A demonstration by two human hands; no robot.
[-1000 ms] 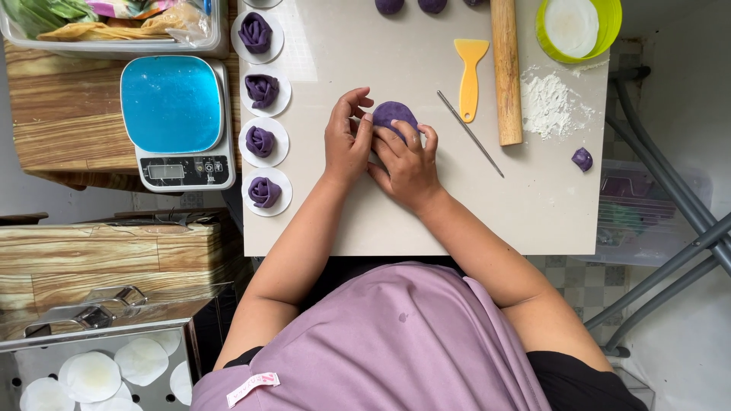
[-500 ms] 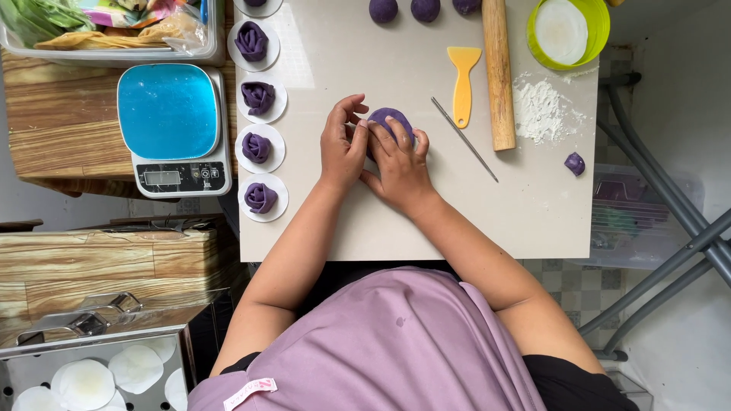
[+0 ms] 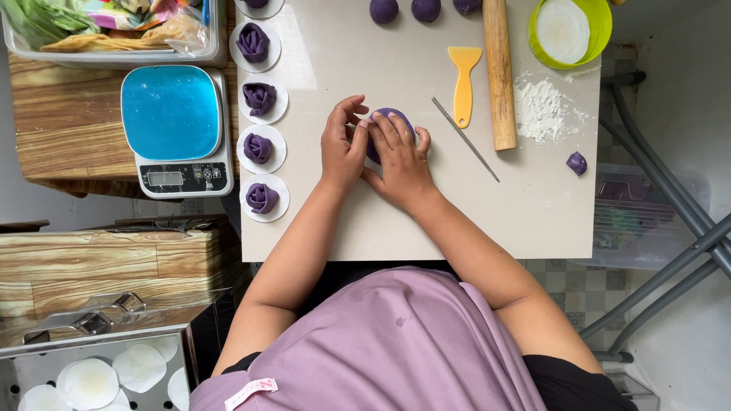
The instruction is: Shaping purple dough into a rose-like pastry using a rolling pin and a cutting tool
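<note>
Pressing purple dough (image 3: pixel 396 118) flatter; both hands (image 3: pixel 377 148) still on it.

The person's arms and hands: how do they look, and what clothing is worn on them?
Both arms are bare from the shoulder area down; no sleeves reach the forearms. The left hand and the right hand wear no gloves, and I see no rings, watch or bracelet. The person wears a lilac top with short sleeves, with a small pink label near its lower edge, over something black.

Grey scale display (image 3: pixel 166 178), colourful packets (image 3: pixel 145 17) behind
</note>
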